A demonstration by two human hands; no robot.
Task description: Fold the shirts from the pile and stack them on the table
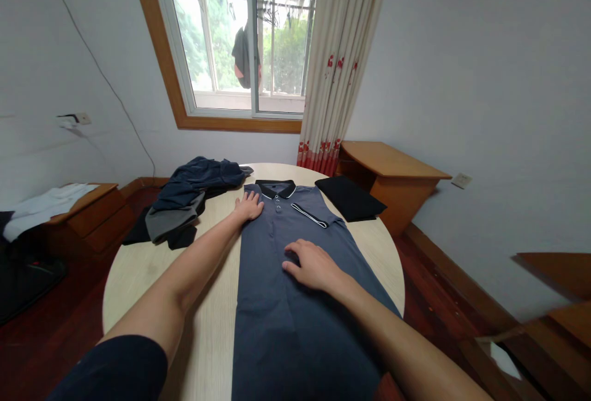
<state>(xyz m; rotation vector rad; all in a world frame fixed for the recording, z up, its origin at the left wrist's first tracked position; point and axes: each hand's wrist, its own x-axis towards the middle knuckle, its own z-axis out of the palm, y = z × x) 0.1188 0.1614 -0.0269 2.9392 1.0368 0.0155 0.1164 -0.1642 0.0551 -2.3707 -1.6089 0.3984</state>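
A dark blue-grey polo shirt (263,278) lies spread on a round pale wooden table (138,278), its black, white-edged collar (276,189) at the far end. One side's black-and-white trimmed cuff (309,215) rests folded over on the chest. My left hand (250,206) lies flat on the shirt's left shoulder edge, fingers spread. Over the middle of the shirt is my right hand (314,263), fingers slightly curled and thumb apart, with nothing held. Whether it touches the cloth is hard to tell.
Dark and grey clothes (184,191) are heaped at the table's back left. A folded black garment (351,198) lies at the back right. Beyond stand a wooden desk (397,164), a curtain (344,50) and a window. A low cabinet (87,222) is at the left.
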